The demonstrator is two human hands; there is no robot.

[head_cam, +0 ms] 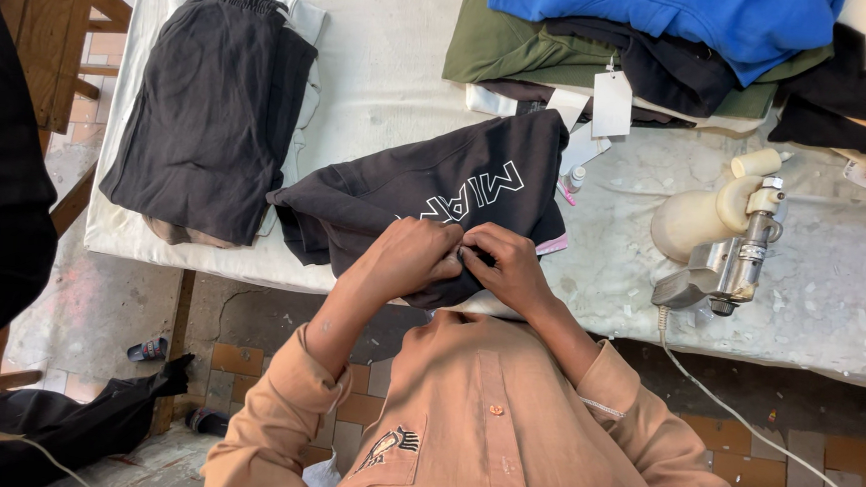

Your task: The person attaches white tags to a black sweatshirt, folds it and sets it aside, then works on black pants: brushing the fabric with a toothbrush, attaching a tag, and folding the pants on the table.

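Your left hand [407, 257] and right hand [507, 266] pinch the near hem of the soft black garment [436, 189], each grip closed tight on cloth. It lies crumpled on the white padded tabletop [404, 61].

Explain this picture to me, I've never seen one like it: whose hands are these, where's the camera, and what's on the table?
There is no machine at work here. The single picture comes from a camera worn on a person's head, looking down, so you see their tan shirt at the bottom and their own two hands. The left hand and right hand meet at the near edge of a black garment with white lettering and pinch its cloth together. It lies on a white-covered table. To the left sits a folded black stack. At the top right is a pile of clothes, blue, green and black, with paper tags. To the right stands a cream-handled corded tool.
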